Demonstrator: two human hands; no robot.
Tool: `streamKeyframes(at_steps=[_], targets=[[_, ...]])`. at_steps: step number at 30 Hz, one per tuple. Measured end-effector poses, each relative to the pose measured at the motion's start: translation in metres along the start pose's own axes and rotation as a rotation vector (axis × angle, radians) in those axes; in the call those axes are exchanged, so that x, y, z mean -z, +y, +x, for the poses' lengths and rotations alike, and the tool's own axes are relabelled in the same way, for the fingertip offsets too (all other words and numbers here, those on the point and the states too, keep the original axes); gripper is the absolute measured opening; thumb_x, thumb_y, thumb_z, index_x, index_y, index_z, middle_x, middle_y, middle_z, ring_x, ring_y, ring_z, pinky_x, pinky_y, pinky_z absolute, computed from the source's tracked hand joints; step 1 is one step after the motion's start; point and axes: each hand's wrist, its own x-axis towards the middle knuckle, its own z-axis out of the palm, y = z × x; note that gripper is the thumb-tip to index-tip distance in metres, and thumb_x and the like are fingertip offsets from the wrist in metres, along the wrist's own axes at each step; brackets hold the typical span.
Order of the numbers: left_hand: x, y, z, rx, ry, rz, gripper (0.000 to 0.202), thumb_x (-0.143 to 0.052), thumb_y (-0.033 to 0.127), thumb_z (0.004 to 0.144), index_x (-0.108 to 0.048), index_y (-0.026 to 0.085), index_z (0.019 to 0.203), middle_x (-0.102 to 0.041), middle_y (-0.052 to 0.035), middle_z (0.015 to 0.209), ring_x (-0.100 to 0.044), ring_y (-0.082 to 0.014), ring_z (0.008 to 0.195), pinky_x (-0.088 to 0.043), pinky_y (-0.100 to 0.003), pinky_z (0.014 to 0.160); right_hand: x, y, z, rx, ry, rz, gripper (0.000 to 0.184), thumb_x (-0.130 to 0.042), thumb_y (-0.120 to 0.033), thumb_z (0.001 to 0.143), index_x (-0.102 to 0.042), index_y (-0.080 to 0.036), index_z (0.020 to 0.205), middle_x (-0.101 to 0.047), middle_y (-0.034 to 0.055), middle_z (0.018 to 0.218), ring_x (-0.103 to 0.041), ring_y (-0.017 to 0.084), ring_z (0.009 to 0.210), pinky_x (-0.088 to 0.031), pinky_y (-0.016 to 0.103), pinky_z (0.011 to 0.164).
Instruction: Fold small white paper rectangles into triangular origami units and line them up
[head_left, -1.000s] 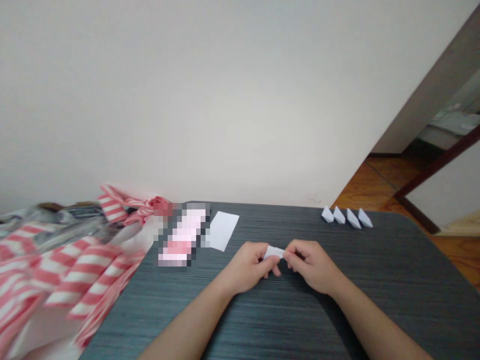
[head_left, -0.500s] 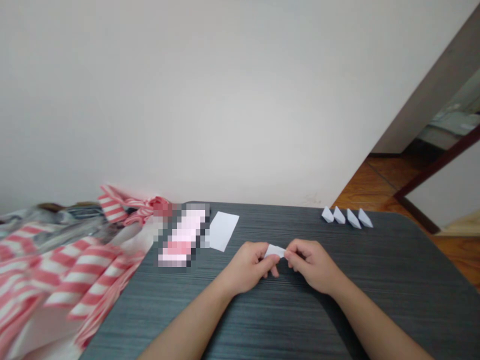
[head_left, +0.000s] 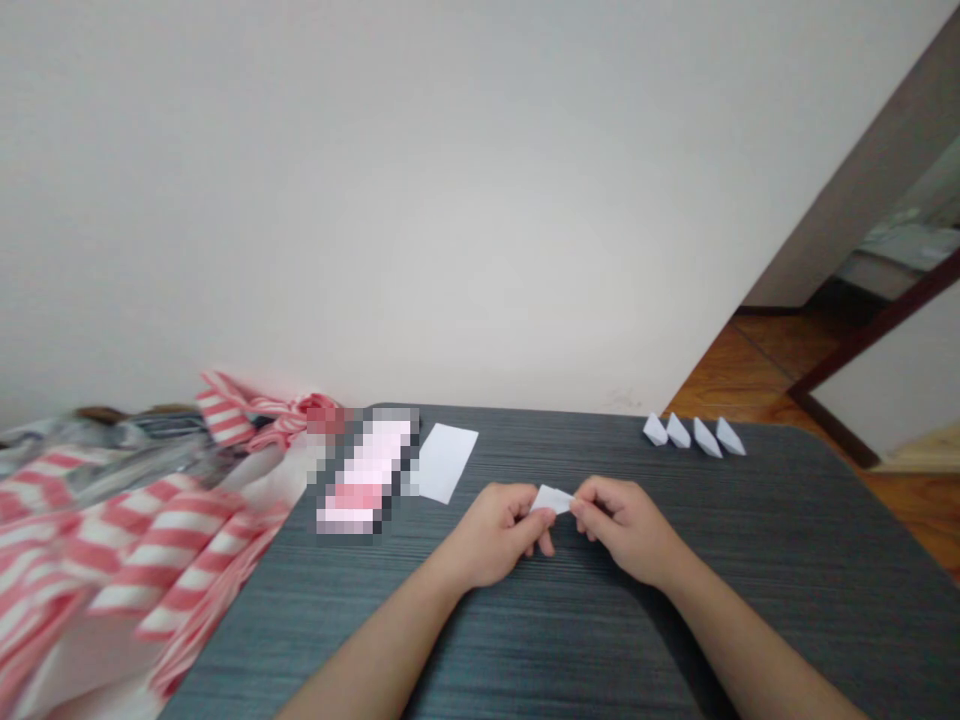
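The left hand [head_left: 491, 537] and right hand [head_left: 621, 527] pinch 1 small paper [head_left: 553, 499] over the table [head_left: 555, 640] — 4 folded shapes [head_left: 679, 432] lie near its far edge.

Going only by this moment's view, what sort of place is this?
Probably a room in a home, perhaps a bedroom: striped cloth lies heaped left of the dark table, a plain wall stands behind it, and a wood-look floor shows at right.
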Motion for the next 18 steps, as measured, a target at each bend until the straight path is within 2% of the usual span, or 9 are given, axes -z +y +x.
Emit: streamKeyframes(at_steps=[6,18], targets=[[-0.0017,-0.005,0.0007,0.022,0.019,0.002,0.03,-0.05,0.036,0.093,-0.066,0.013,0.083,-0.072,-0.0045,0.07,-0.057,-0.0115,0.056,-0.041,-0.021,0.054,0.0009,0.002,0.0003,-0.009,0.021,-0.003,0.018,-0.056,-0.023,0.088,-0.06,-0.018,0.071,-0.057,-0.0026,0.059,-0.051,0.012,0.054,-0.039,0.022,0.053],[-0.0025,-0.0054,0.0003,0.0,0.009,0.009,0.027,-0.051,0.033,0.093,-0.066,0.014,0.082,-0.071,-0.004,0.071,-0.057,-0.0112,0.057,-0.042,-0.02,0.056,0.0021,0.0013,-0.0004,-0.018,0.018,0.029,0.022,-0.055,-0.022,0.089,-0.058,-0.018,0.068,-0.058,-0.0023,0.057,-0.053,0.012,0.053,-0.04,0.023,0.055]])
